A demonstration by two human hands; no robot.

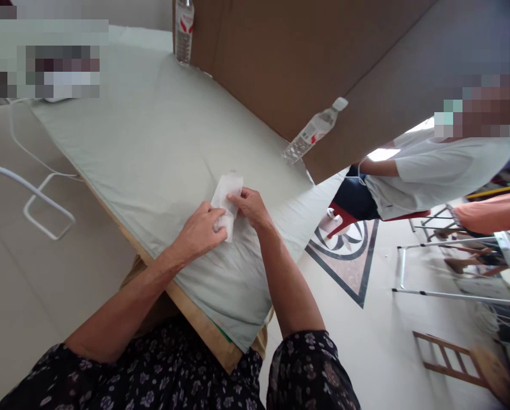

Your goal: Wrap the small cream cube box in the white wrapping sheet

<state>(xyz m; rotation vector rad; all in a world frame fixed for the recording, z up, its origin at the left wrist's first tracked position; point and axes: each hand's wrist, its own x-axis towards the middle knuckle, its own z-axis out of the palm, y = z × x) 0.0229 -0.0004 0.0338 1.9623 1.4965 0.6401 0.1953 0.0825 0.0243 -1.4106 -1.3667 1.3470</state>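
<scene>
A small white folded cloth lies on the pale green sheet that covers the table. My left hand rests on its near end, fingers curled and pressing the cloth down. My right hand pinches the cloth's right edge between thumb and fingers. Both hands touch the cloth near the table's front part. The far end of the cloth sticks out beyond my fingers.
Two clear water bottles stand by a brown cardboard wall: one at the far end, one at the right. A white cable runs along the floor at left. A person in a white shirt sits beyond the table; wooden and metal frames stand at right.
</scene>
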